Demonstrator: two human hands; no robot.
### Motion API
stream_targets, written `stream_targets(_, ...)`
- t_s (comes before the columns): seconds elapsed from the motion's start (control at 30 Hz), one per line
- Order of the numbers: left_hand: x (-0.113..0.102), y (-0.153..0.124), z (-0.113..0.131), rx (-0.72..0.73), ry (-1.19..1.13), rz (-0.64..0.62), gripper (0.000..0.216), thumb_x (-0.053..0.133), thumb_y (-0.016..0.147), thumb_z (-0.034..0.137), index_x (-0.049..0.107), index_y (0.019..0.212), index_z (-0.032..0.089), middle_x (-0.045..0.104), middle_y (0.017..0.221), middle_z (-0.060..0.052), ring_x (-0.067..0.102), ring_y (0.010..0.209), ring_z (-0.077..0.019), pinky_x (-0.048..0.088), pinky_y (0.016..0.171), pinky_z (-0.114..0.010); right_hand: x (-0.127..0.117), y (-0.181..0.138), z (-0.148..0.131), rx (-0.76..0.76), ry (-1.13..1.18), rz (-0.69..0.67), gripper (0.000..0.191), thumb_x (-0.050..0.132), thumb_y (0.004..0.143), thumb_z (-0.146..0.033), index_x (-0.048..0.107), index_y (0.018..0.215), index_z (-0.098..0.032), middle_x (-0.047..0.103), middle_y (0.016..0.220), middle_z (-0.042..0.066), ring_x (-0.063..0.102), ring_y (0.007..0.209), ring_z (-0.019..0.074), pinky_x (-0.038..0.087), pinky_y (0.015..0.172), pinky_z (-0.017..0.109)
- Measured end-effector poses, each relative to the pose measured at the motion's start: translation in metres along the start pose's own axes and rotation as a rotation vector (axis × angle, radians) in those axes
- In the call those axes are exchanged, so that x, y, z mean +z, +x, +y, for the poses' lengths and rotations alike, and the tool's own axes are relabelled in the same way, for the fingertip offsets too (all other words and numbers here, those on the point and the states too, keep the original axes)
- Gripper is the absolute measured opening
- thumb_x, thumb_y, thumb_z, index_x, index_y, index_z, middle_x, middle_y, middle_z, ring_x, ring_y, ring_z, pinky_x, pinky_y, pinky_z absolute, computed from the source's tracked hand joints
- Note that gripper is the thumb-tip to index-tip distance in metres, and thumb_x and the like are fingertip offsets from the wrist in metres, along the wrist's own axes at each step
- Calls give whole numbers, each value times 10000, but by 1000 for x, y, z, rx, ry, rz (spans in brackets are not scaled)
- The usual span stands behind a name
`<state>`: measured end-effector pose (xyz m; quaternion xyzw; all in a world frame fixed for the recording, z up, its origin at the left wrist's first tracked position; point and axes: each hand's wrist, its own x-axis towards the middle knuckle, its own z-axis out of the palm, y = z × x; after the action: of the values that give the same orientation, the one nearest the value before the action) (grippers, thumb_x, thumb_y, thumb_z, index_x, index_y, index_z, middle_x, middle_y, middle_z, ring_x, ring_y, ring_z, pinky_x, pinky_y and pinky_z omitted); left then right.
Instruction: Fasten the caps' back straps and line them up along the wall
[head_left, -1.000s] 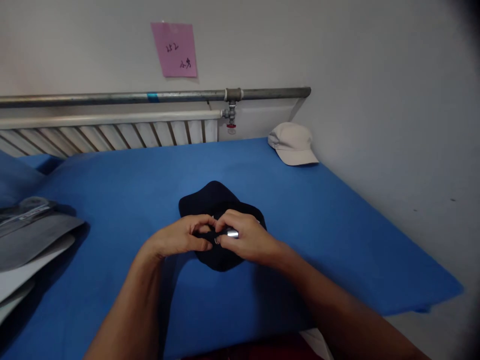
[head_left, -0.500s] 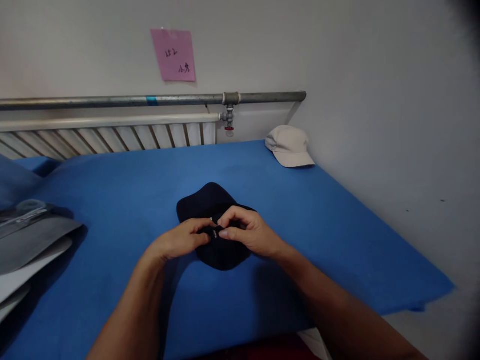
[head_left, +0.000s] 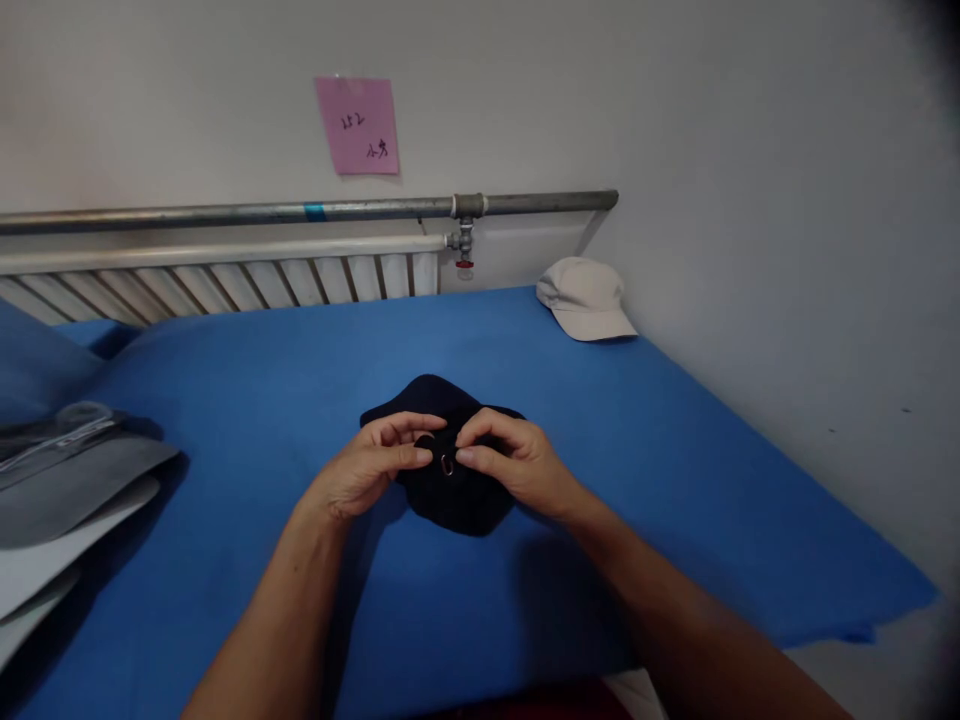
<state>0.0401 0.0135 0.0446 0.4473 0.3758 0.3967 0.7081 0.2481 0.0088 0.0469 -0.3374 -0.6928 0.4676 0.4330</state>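
A dark navy cap (head_left: 459,508) lies on the blue-covered table, its brim pointing away to the left. At its back edge is a small metal buckle (head_left: 448,464) between my two hands. With thumb and fingers, my left hand (head_left: 364,468) pinches the dark fabric just left of the buckle. Just right of the buckle, the thumb and index finger of my right hand (head_left: 529,468) grip the cap's strap. The exact spot between those fingertips is too dark to make out.
A beige cap (head_left: 587,300) sits at the table's back right corner, by the wall. Several stacked grey and white caps (head_left: 82,485) stand at the left. Behind the blue tabletop (head_left: 262,370) run a metal pipe (head_left: 240,214) and a radiator (head_left: 300,282).
My left hand has shifted its hold upward, with its thumb now on top of the fabric. The buckle shows more plainly. The view has tilted slightly.
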Motion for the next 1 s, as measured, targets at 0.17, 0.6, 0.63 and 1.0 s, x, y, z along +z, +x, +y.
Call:
stream_targets(0.17, 2, 2, -1, 3, 19, 40, 379, 811, 628, 146, 730, 994, 198, 682, 844, -1, 611, 747, -107, 456, 712, -239, -1, 1, -3, -105, -163, -5, 87, 636, 805, -221, 644, 719, -230, 635, 754, 5, 582, 778, 163, 468, 804, 353)
stream_targets(0.6, 4, 3, -3, -36, 47, 74, 366, 816, 620, 149, 720, 970, 193, 692, 882, -15, 599, 750, -110, 441, 674, -239, 1, -1, 2, -274, -369, 21, 119, 591, 770, -118, 547, 695, -200, 632, 1032, 69, 612, 972, 191, 484, 866, 365)
stream_targets(0.63, 4, 3, -3, -34, 46, 71, 367, 817, 619, 153, 721, 971, 195, 689, 887, -16, 595, 752, -109, 438, 671, -237, 1, -1, 3, -287, -382, 21, 120, 589, 769, -114, 547, 695, -198, 632, 1031, 72, 613, 972, 191, 486, 863, 362)
stream_targets(1.0, 7, 2, -3, -24, 84, 72, 341, 817, 613, 172, 737, 941, 221, 674, 871, -4, 574, 764, -98, 425, 692, -225, 2, -1, 2, -364, -424, 29, 117, 593, 791, -101, 570, 709, -182, 650, 983, 74, 630, 932, 170, 508, 826, 322)
